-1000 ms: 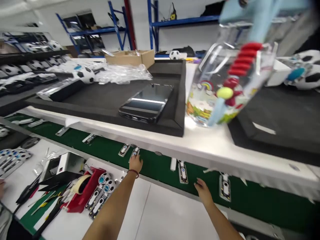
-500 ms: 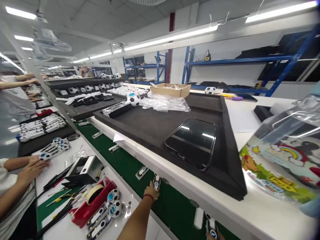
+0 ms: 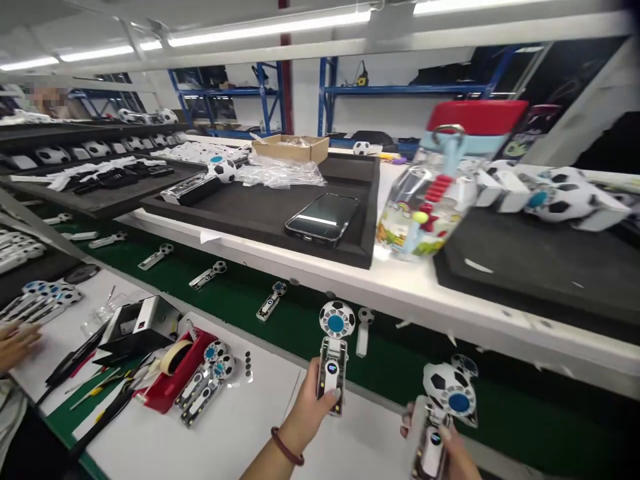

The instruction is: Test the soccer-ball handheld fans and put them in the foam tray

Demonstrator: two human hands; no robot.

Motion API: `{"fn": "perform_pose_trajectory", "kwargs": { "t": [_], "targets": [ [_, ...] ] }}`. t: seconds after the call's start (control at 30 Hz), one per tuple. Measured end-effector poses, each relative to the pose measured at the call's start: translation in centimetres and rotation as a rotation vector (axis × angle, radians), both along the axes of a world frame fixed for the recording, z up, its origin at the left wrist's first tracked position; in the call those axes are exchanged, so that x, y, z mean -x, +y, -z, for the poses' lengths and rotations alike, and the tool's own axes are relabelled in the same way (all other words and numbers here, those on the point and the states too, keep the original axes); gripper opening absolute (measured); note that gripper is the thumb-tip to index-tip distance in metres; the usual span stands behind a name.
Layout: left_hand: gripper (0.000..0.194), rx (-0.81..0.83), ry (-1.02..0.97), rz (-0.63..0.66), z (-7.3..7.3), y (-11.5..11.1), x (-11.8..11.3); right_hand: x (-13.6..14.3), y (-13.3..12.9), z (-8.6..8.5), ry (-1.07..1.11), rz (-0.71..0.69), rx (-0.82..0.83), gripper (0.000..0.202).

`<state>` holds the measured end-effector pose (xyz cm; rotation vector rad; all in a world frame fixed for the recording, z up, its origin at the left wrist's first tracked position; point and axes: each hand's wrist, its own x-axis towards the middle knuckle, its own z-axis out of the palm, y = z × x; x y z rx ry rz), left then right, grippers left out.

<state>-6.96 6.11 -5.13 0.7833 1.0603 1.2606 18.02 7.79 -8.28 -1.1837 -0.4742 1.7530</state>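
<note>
My left hand [image 3: 306, 415] grips a handheld soccer-ball fan [image 3: 334, 352] by its white handle, held upright over the white worktop's far edge. My right hand [image 3: 445, 448] holds a second soccer-ball fan [image 3: 448, 399] at the bottom right, its round head tilted toward the right. Both fans have black-and-white heads with a blue centre. Several more fans lie spaced out on the green conveyor belt [image 3: 240, 293] just beyond my hands.
A red tape dispenser [image 3: 173, 373], two fans [image 3: 207, 383] and tools lie on the white worktop [image 3: 220, 433] at left. The shelf above carries a black tray [image 3: 250, 213] with a phone [image 3: 324, 219] and a clear bottle [image 3: 430, 200]. Another person's hand [image 3: 15, 340] is at far left.
Both hands were reaching onto the belt; each has lifted a fan off it and drawn it back toward me. The camera swung up and then back down.
</note>
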Motion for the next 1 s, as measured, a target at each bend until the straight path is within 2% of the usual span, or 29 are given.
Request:
{"fn": "perform_pose_trajectory", "kwargs": {
  "t": [0.1,0.17,0.27,0.37,0.53,0.67,0.77,0.87,0.93,1.0],
  "targets": [
    [0.057,-0.083,-0.282,0.175,-4.3,-2.5,-1.7,1.0,-1.8,-4.6,0.182,0.077,-0.129,0.049],
    [0.051,-0.066,-0.419,0.225,-6.1,-3.3,-2.6,1.7,-2.9,-7.1,0.241,0.061,-0.146,0.046],
    [0.053,0.011,-0.436,0.201,-7.3,-4.4,-4.0,2.4,-4.8,-9.5,0.27,0.015,-0.146,0.043],
    [0.053,0.14,-0.348,0.166,-7.0,-6.2,-5.3,2.6,-6.8,-10.5,0.265,0.003,-0.151,0.039],
    [0.061,0.425,-0.299,0.126,-6.1,-9.9,-6.8,3.0,-9.2,-10.7,0.269,0.103,-0.077,0.047],
    [0.058,0.541,-0.335,0.048,-5.8,-11.2,-6.3,3.0,-10.1,-10.1,0.279,0.19,-0.019,0.049],
    [0.05,0.576,-0.383,-0.006,-5.2,-11.8,-5.0,2.4,-10.8,-8.9,0.338,0.174,0.094,0.05],
    [0.032,0.585,-0.404,-0.092,-3.9,-13.0,-3.5,1.9,-12.2,-7.2,0.398,0.118,0.248,0.048],
    [0.024,0.633,-0.411,-0.102,-2.8,-14.1,-2.6,1.8,-13.7,-6.1,0.411,0.081,0.33,0.037],
    [0.027,0.692,-0.431,-0.053,-2.0,-15.2,-2.0,1.9,-15.2,-5.1,0.408,0.047,0.37,0.024]
  ]
}}
